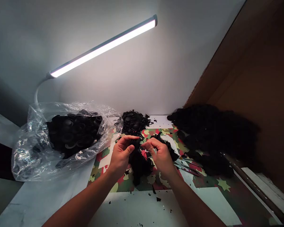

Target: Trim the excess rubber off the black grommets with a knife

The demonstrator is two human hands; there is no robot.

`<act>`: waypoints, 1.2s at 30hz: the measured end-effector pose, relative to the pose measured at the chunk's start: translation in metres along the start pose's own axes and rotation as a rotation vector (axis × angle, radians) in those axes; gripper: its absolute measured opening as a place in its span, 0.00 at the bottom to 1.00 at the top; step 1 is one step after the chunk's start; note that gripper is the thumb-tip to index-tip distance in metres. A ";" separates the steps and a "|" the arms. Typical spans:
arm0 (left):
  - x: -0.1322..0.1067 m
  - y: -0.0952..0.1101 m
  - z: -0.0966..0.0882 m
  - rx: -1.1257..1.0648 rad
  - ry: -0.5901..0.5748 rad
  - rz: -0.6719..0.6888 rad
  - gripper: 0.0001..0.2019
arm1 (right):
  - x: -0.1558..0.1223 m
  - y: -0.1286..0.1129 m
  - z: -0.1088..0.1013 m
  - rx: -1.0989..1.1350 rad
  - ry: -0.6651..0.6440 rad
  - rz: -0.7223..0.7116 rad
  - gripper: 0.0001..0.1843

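Observation:
Over the middle of the patterned sheet, my left hand [122, 152] grips a small black ribbed rubber piece [135, 142] between thumb and fingers. Close to its right side, the fingers of my right hand [159, 153] are bent together in a pinch. Whatever they hold, if anything, is too small or hidden to make out. Below both hands lies a heap of black pieces [140, 165] on the camouflage-patterned sheet [119, 188]. Metal tweezers [188, 167] rest just right of my right hand, by more black scraps [171, 151].
A clear plastic bag [26, 157] full of black ribbed rubber parts [73, 130] stands left. Black trimmings [133, 121] are piled at the back. A large dark heap [215, 135] lies right, before a cardboard panel [251, 63]. A tube lamp [104, 47] shines overhead.

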State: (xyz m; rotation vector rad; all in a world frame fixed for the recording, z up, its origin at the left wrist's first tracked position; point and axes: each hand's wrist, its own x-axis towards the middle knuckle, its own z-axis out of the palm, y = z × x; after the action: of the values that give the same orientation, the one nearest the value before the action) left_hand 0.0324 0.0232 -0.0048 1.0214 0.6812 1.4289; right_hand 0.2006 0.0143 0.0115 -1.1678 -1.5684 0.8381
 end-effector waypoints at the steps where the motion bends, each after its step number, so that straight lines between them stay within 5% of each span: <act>1: -0.001 0.001 0.000 0.063 -0.053 0.022 0.13 | -0.001 -0.003 0.000 0.045 -0.018 0.020 0.17; 4: -0.003 0.006 0.001 0.215 -0.133 0.069 0.18 | -0.004 -0.007 0.002 0.124 -0.008 0.048 0.13; 8: -0.005 0.010 0.004 0.300 -0.042 -0.029 0.29 | -0.007 -0.004 0.005 0.081 0.121 -0.085 0.11; 15: -0.001 0.016 0.005 0.330 0.048 -0.155 0.17 | -0.010 0.002 0.011 -0.053 0.050 -0.256 0.11; 22: 0.001 0.023 -0.004 0.600 -0.048 -0.028 0.10 | -0.006 -0.001 -0.002 -0.061 0.131 -0.176 0.10; 29: -0.005 0.019 0.003 0.756 -0.053 0.146 0.05 | -0.005 -0.006 0.007 -0.041 0.033 -0.156 0.08; 36: -0.009 0.015 0.005 0.827 -0.079 0.222 0.11 | -0.009 -0.002 0.013 -0.104 0.058 -0.217 0.09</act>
State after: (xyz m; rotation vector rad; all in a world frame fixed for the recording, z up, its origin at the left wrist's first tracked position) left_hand 0.0288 0.0119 0.0092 1.8256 1.1706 1.2900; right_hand 0.1881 0.0058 0.0066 -1.0611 -1.6723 0.5821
